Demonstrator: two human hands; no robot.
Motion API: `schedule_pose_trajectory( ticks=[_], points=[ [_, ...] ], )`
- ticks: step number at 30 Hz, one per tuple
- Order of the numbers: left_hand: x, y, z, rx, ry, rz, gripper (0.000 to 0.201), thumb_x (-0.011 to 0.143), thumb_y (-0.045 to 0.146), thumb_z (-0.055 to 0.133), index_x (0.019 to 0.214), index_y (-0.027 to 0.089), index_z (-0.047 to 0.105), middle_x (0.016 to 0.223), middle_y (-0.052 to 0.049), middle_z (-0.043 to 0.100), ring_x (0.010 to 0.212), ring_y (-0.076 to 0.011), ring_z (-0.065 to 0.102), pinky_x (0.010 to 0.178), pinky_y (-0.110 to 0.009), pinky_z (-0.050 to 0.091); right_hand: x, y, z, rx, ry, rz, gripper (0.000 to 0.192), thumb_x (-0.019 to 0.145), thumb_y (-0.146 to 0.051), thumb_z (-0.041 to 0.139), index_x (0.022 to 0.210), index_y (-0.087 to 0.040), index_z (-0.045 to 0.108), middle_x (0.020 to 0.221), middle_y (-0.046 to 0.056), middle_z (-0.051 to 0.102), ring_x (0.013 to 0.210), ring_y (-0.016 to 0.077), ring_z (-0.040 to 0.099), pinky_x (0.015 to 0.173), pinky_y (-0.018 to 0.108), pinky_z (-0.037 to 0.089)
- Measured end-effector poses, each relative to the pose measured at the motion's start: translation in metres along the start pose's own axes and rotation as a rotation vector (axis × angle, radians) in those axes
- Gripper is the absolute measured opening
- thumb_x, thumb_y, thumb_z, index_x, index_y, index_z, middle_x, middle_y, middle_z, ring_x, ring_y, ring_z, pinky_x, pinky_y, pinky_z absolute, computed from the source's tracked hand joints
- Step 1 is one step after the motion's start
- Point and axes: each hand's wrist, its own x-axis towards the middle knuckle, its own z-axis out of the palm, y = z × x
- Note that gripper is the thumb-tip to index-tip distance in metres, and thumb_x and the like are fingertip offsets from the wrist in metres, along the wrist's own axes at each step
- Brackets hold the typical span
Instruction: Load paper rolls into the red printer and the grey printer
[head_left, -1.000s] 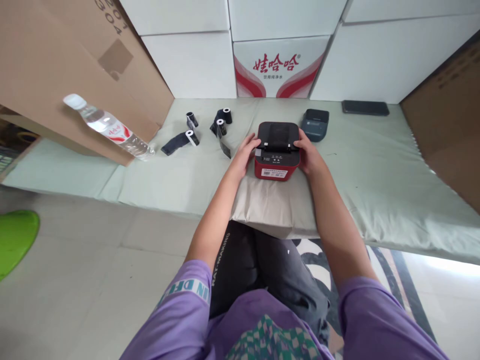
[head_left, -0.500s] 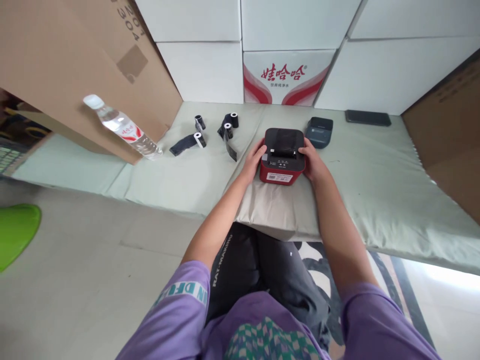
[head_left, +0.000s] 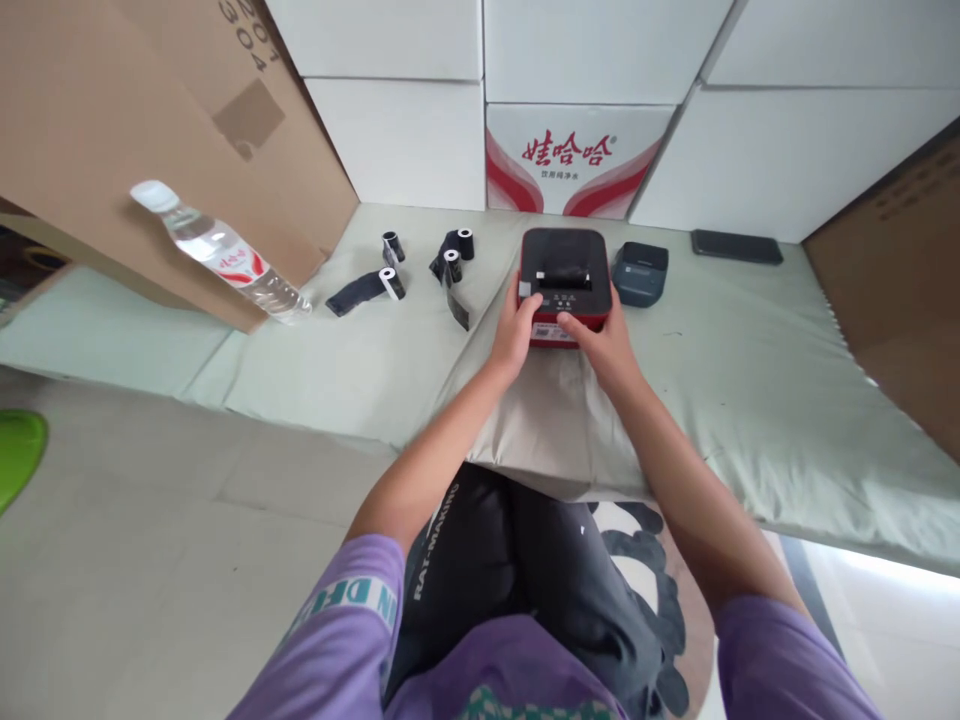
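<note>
A small red and black label printer (head_left: 566,255) is gripped between my two hands, its dark top facing up and a white sticker on its red front. My left hand (head_left: 516,330) wraps the front left corner, thumb on the top edge. At the front right corner is my right hand (head_left: 606,338), its thumb lying over the front edge near the buttons. Just to the right rests a smaller dark blue device (head_left: 641,272). Off to the left lie several small rolls of black ribbon (head_left: 390,283), some with loose tails.
A water bottle (head_left: 232,258) appears at the left beside a large cardboard box (head_left: 172,130). White cartons (head_left: 405,140) line the back, one printed in red. A black phone (head_left: 736,246) lies at the back right. Another brown box (head_left: 900,270) stands on the right.
Both hands have slid from the printer's sides toward its front corners, and my right thumb now lies over the front edge. The printer sits slightly farther back. The view has shifted a little.
</note>
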Motion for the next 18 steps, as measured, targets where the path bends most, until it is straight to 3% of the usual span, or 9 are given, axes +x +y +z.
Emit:
schedule_pose_trajectory(
  ticks=[4,8,14,18],
  points=[
    [0.063,0.024,0.010,-0.146,0.067,-0.066,0.038,0.105,0.025,0.050,0.138,0.028,0.067,0.138,-0.002,0.075,0.150,-0.0226,0.060,0.128,-0.039,0.047,0.078,0.027,0.006,-0.082,-0.031,-0.103,0.115,0.063,-0.082,0.089,0.157,-0.030,0.051,0.160,0.014,0.061,0.152,0.0373,0.058,0.134,0.061,0.042],
    [0.115,0.018,0.015,-0.271,0.139,-0.174,0.019,0.102,0.021,0.055,0.115,0.022,0.070,0.113,-0.003,0.078,0.132,-0.0239,0.072,0.115,-0.036,0.056,0.129,0.057,0.015,-0.166,-0.008,-0.160,0.130,0.061,-0.097,0.077,0.165,-0.026,0.042,0.165,0.017,0.056,0.154,0.0361,0.056,0.136,0.057,0.040],
    [0.136,-0.020,0.010,-0.327,0.173,-0.234,0.021,0.100,0.017,0.056,0.117,0.019,0.067,0.109,-0.004,0.076,0.125,-0.0228,0.075,0.116,-0.038,0.056,0.142,0.092,0.019,-0.262,-0.036,-0.102,0.136,0.066,-0.103,0.066,0.172,-0.026,0.032,0.168,0.016,0.053,0.157,0.0330,0.054,0.135,0.054,0.042],
    [0.132,-0.022,0.010,-0.342,0.189,-0.208,0.026,0.101,0.020,0.056,0.125,0.017,0.067,0.124,-0.008,0.077,0.131,-0.0229,0.073,0.119,-0.038,0.054,0.139,0.104,0.019,-0.258,-0.069,-0.075,0.132,0.072,-0.102,0.062,0.174,-0.027,0.025,0.169,0.014,0.051,0.156,0.0311,0.055,0.134,0.055,0.044]
  ],
)
